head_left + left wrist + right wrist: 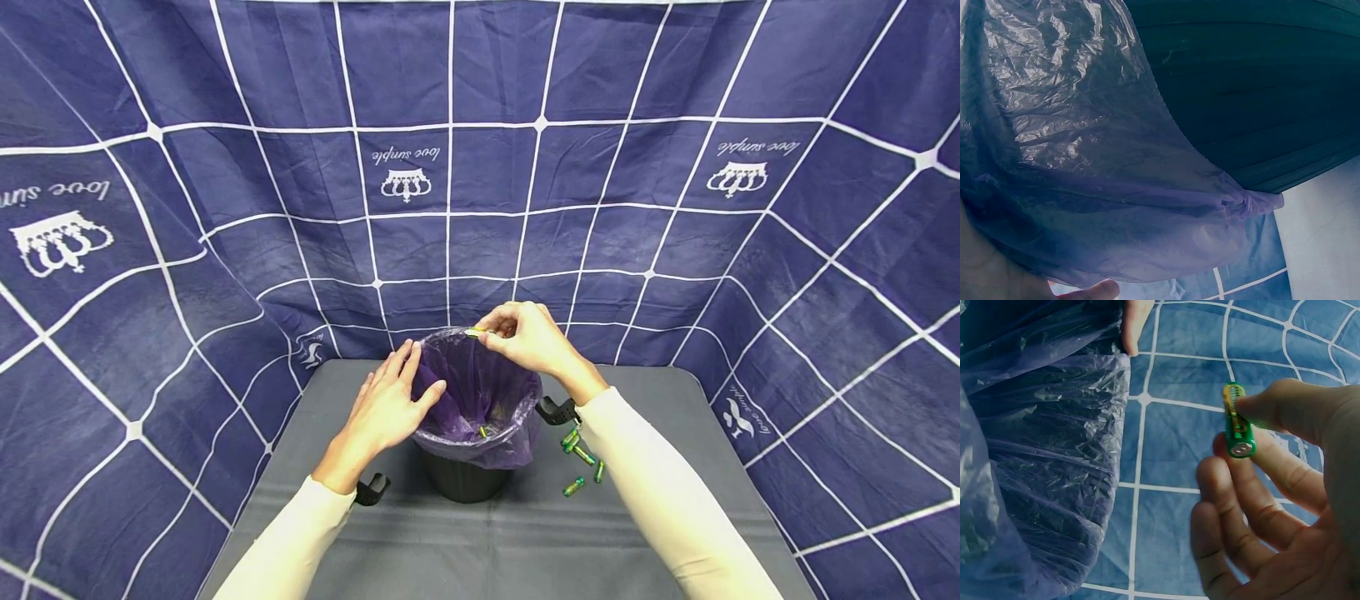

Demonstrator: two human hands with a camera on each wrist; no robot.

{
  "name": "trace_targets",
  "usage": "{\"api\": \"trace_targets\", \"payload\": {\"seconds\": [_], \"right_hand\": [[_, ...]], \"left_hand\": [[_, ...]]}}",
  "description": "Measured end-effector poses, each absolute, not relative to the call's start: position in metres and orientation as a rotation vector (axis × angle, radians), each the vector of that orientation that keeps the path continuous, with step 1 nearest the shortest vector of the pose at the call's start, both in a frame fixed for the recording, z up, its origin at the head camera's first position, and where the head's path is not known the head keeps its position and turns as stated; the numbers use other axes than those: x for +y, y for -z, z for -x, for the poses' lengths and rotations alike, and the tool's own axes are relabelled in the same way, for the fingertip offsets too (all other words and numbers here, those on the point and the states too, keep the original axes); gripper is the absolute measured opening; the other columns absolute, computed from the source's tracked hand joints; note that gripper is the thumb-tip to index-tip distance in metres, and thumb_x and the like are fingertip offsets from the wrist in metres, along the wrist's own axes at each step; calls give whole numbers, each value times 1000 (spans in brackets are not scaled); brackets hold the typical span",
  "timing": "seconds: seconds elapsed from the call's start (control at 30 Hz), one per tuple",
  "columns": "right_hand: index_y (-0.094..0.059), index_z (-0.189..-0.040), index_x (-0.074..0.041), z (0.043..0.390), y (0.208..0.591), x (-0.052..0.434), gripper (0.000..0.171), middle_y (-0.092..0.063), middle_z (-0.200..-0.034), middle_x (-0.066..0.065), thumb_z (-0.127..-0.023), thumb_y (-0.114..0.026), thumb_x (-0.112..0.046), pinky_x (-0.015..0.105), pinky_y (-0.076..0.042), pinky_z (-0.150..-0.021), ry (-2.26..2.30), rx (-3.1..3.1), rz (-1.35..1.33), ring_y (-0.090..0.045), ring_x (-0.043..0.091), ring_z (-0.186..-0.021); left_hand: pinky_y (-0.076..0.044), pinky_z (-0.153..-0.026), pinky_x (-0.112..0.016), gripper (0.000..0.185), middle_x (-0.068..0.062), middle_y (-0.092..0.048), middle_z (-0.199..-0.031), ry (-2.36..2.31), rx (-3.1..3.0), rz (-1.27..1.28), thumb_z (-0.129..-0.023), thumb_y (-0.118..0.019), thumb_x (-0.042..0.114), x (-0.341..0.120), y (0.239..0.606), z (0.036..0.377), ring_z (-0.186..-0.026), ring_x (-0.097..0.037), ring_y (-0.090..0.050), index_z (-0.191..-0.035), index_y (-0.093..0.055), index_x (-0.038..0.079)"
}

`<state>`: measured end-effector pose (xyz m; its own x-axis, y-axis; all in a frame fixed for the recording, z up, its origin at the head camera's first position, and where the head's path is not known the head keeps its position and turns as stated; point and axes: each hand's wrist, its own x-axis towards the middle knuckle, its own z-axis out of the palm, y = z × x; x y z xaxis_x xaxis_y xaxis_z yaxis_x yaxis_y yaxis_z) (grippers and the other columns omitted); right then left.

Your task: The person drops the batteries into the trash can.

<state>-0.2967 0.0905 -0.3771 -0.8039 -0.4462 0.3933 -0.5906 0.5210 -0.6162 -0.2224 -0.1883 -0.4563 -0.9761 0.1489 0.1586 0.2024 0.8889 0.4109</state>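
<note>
blue cloth [495,175], crossed by white lines, hangs on the left, back and right sides of the space, loosely creased, with crowns and mirrored or upturned lettering printed on it. at the left, it meets the edge of a grey, matte surface [390,550] that has a faint crease running toward the viewer. a pale sleeve [292,533] reaches in over that surface, a black bracket [372,489] beside its cuff. the left hand [386,408] rests at the bin's left rim, fingers mostly straight and thumb spread wide, with hold of nothing visible. next, near the middle, a dark bin [461,475] stands upright, lined with a thin, shiny purple bag [517,454] folded over its rim; 1 battery [483,432] shows inside. over the far rim is the right hand [525,337], thumb and fingertips closed in a pinch on 1 green and yellow battery [1239,422], the other fingers bent; in the right wrist view it is apart from the bag. farther right, several loose batteries [573,487] lie on the grey surface, near the other sleeve [660,492].
</note>
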Motion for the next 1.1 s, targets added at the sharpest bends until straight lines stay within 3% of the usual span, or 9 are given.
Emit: {"api": "trace_targets", "payload": {"seconds": [0.2,0.33,0.8,1.1], "right_hand": [[-91,-118,-12,294,378,92,18,-91,-110,2,-101,-89,-21,45,-69,-90,-1073,-2696,-922,-84,19,-94],[-90,-119,-11,292,380,94,20,-91,-113,5,-101,-89,-21,54,-69,-99,-1056,-2707,-932,-85,25,-101],[-91,-115,-14,285,382,113,16,-89,-108,1,-101,-90,-20,53,-68,-103,-1077,-2619,-928,-84,22,-102],[-91,-117,-13,278,391,133,17,-87,-108,0,-101,-90,-20,49,-65,-95,-1078,-2605,-888,-81,17,-97]], "left_hand": [[-24,-142,-80,94,-16,-25,-195,658,-2936,268,-116,-53,68,-188,457,223,-180,-51,-27,-186,-29,10],[-25,-141,-80,94,-17,-26,-195,652,-2935,269,-116,-54,68,-188,457,223,-179,-51,-28,-186,-30,10],[-24,-142,-79,96,-16,-26,-195,668,-2939,263,-114,-56,68,-188,456,224,-180,-50,-28,-186,-29,11],[-25,-141,-79,93,-17,-27,-195,648,-2930,267,-116,-55,67,-187,457,223,-179,-51,-29,-186,-30,10]]}}
